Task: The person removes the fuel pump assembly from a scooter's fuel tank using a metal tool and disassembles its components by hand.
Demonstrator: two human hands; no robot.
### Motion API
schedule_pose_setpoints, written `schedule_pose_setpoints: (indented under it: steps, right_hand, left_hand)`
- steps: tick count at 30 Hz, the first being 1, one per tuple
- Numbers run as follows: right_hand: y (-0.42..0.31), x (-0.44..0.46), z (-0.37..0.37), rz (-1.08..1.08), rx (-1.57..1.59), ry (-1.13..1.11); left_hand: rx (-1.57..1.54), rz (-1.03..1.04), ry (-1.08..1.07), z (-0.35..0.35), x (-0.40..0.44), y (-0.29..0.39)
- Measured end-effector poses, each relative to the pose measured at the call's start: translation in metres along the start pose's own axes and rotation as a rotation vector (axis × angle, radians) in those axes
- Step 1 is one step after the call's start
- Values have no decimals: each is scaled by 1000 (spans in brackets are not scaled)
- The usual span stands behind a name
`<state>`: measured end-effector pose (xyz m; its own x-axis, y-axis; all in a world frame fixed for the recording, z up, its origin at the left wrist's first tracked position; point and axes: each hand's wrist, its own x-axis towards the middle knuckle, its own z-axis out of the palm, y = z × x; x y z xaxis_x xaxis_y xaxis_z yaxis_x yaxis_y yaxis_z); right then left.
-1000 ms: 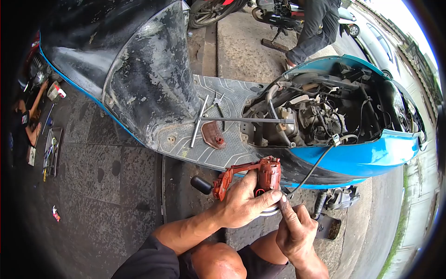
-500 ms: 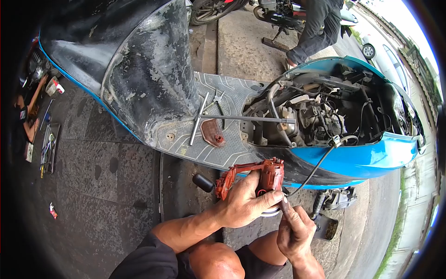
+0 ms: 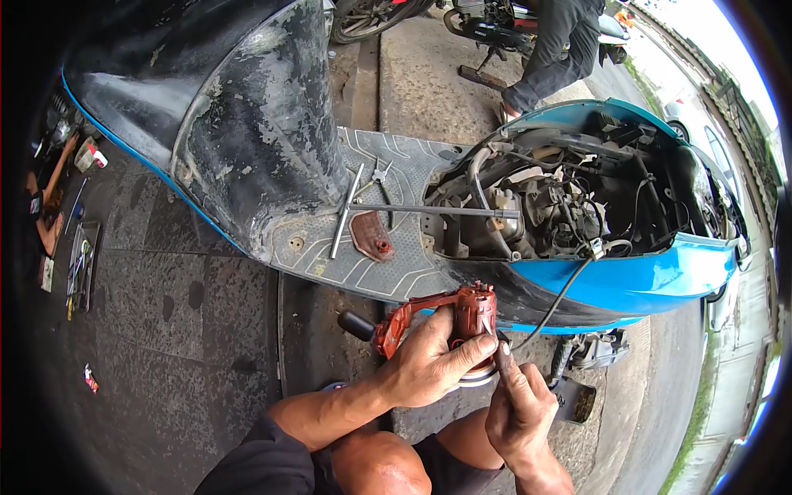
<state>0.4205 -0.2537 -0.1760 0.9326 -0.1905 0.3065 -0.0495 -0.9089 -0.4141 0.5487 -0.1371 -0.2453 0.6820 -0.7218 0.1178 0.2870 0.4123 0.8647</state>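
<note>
Clamping the red part (image 3: 473,312) near the footboard edge (image 3: 351,283), the left hand (image 3: 425,363) touches the right hand (image 3: 521,404), its fingers curled together. A tray (image 3: 96,246) holds tools (image 3: 78,262).

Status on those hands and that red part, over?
Left hand gripping red part. Right hand at its edge, grip unclear. Hose close by, nothing visibly blocking.

We count 2 hands, the left hand (image 3: 425,363) and the right hand (image 3: 521,406), at 1 red part (image 3: 474,312). Beyond them, we see 1 scooter (image 3: 610,279), its footboard (image 3: 388,285) bearing 1 T-handle wrench (image 3: 429,211), 1 pair of pliers (image 3: 380,175) and 1 reddish-brown piece (image 3: 369,233). Far left of our hands: 1 tool tray (image 3: 92,266). Farther beyond them: 1 standing person (image 3: 561,49).
</note>
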Motion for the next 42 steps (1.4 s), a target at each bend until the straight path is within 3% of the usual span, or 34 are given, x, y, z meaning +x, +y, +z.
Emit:
schedule_pose_setpoints:
  steps: [7,14,17,19,24,34,36,37,40,42]
  right_hand:
    - [9,3,-16,-110,-129,-85]
    - [9,9,-30,-272,-352,-177]
    - [2,2,-31,-146,-144,-291]
    - [3,-3,-19,-29,-83,-304]
    - [6,-2,-23,45,12,-386]
    - [2,16,-55,-191,-257,-249]
    - [-5,19,-64,-179,-273,-276]
    - [-8,19,-65,-174,-274,-276]
    - [-9,21,-66,-219,-349,-354]
    - [-15,23,-65,-130,-279,-308]
  left_hand:
    - [10,-41,-78,-14,3,5]
    - [126,-15,-25,-6,0,11]
    - [-54,13,-5,1,0,11]
    - [-72,55,82,6,1,0]
    - [3,26,70,-14,2,-12]
    - [102,67,-73,2,2,15]
    - [206,-28,-100,-5,-4,23]
    - [228,49,-178,-10,-2,18]
    - [276,127,-91,-8,-4,16]
    - [284,133,-118,-9,-2,16]
